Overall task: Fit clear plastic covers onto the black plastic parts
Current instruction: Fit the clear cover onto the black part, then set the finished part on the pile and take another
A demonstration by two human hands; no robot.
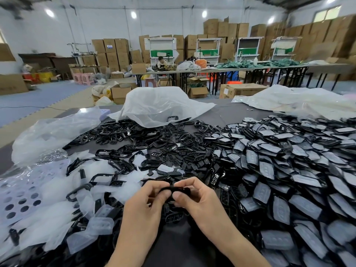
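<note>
Close in front, over the dark grey table (183, 247), the left hand (148, 198) and the right hand (195, 197) both pinch one small black plastic part (174, 189) between curled fingers and thumbs. Soft clear plastic covers (100, 226) lie heaped just to the left. A big pile of black parts with covers on (279, 170) fills the right side. Farther back lie loose black plastic frames (134, 135), then a crumpled clear plastic bag (159, 105).

Both forearms are angling in from the bottom edge toward each other. Left hand (150, 199) and right hand (196, 197) are sitting close together mid-frame, fingers curled, thumbs nearly touching, both pinching the same black part (179, 190) between thumb and fingertips.
</note>
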